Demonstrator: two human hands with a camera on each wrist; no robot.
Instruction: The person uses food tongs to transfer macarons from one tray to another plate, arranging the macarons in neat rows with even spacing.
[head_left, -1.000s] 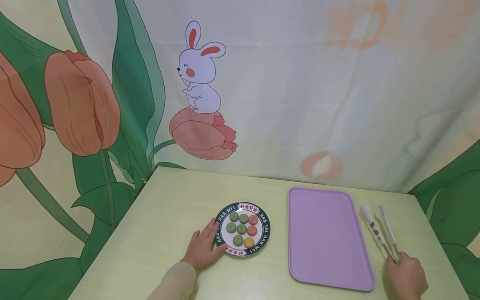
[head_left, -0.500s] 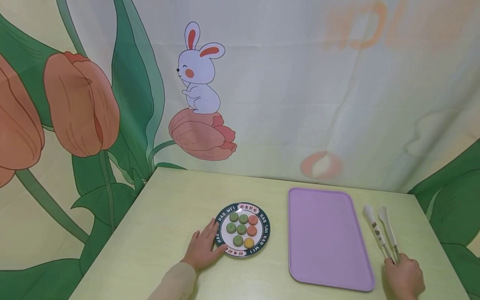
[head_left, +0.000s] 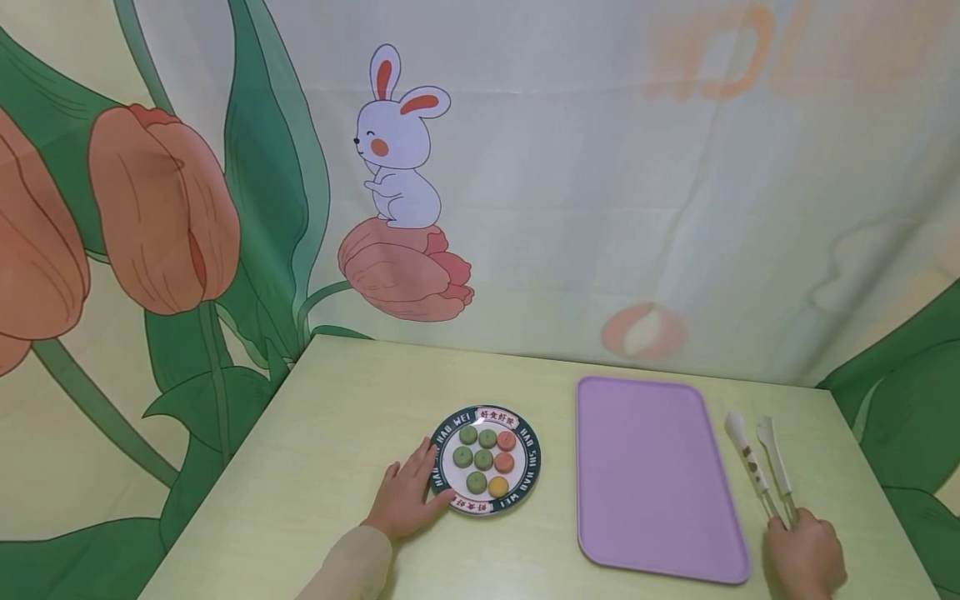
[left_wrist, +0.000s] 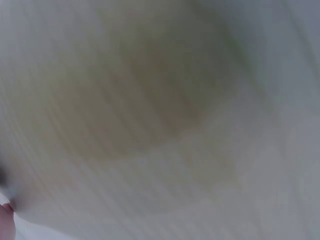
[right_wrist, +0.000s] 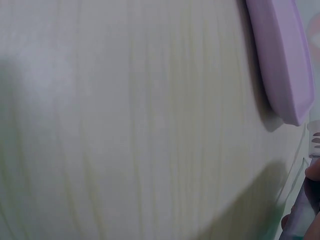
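In the head view, my left hand rests at the left rim of a round plate with a dark lettered border. Its fingers lie extended along the edge and the thumb touches the front rim. Several small round macaron-like sweets sit on the plate: green ones, two pink ones and a yellow one. My right hand grips a pair of tongs by the near end. Their pale tips point away from me and stand apart, with nothing between them.
A purple rectangular tray lies between the plate and the tongs; its corner shows as a raised lip in the right wrist view. Behind the pale table hangs a printed curtain. The left wrist view is mostly blurred tabletop.
My right hand has shifted slightly left while the tongs' tips have swung a little to the right. The left hand, plate and tray have kept their places.
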